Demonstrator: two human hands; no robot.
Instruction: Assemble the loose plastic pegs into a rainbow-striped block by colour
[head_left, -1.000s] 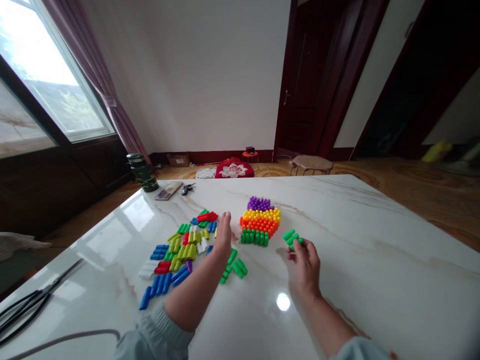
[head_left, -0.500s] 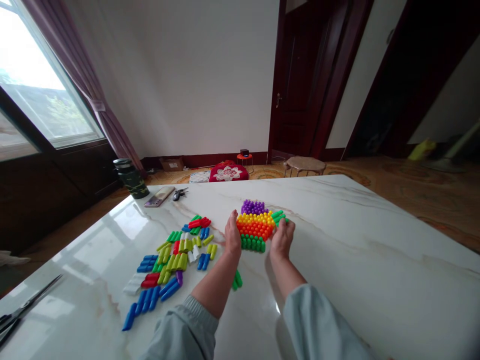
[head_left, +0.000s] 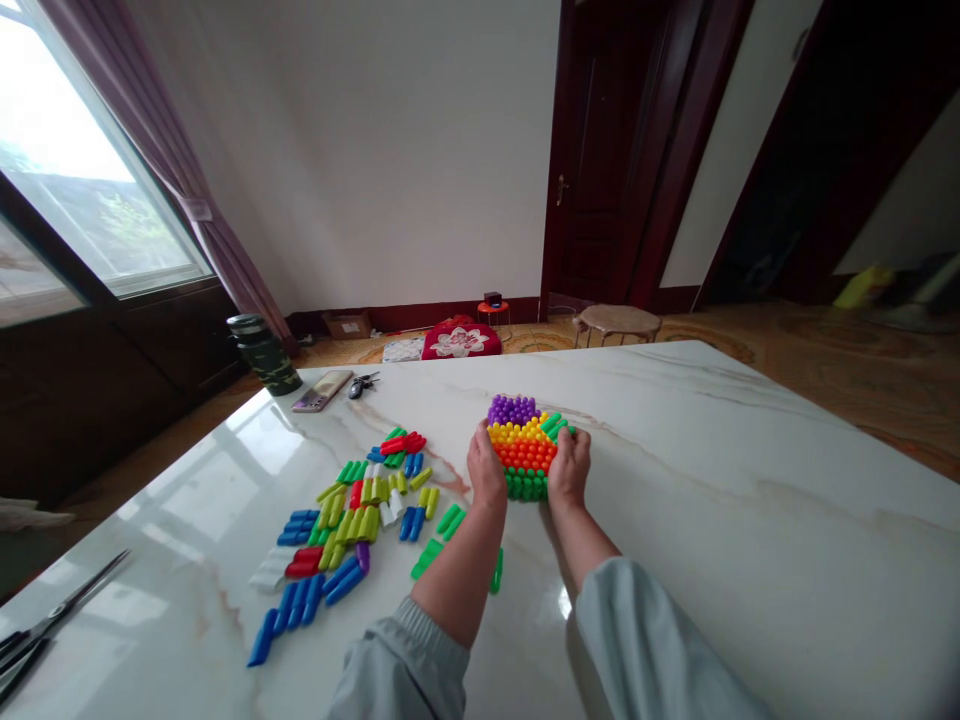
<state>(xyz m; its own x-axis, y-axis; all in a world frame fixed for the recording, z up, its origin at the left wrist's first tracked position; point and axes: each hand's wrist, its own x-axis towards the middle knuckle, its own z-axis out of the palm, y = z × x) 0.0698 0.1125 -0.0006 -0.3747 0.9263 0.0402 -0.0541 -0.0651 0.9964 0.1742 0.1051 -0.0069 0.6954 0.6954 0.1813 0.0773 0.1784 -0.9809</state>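
A block of plastic building pegs (head_left: 521,455), in rows of purple, yellow, orange and green with rounded tips, stands on the marble-patterned table between my hands. My left hand (head_left: 487,468) is pressed to its left side, the fingers wrapped around the edge. On the opposite side my right hand (head_left: 570,466) grips it, close to a few green pegs (head_left: 556,426) that stick out at the upper right. The fingertips of both hands are partly hidden. Loose green pegs (head_left: 427,558) lie beside and partly behind my left forearm.
Loose blue, red, white and yellow-green pegs (head_left: 345,525) spread over the table's left half. Scissors (head_left: 56,615) lie at the left edge. A phone (head_left: 322,391), keys (head_left: 363,385) and a camouflage flask (head_left: 264,355) stand or lie at the far left corner.
Both hands have closed in on the peg block, which has shifted slightly right and turned a little. More loose green pegs show beside my left forearm.
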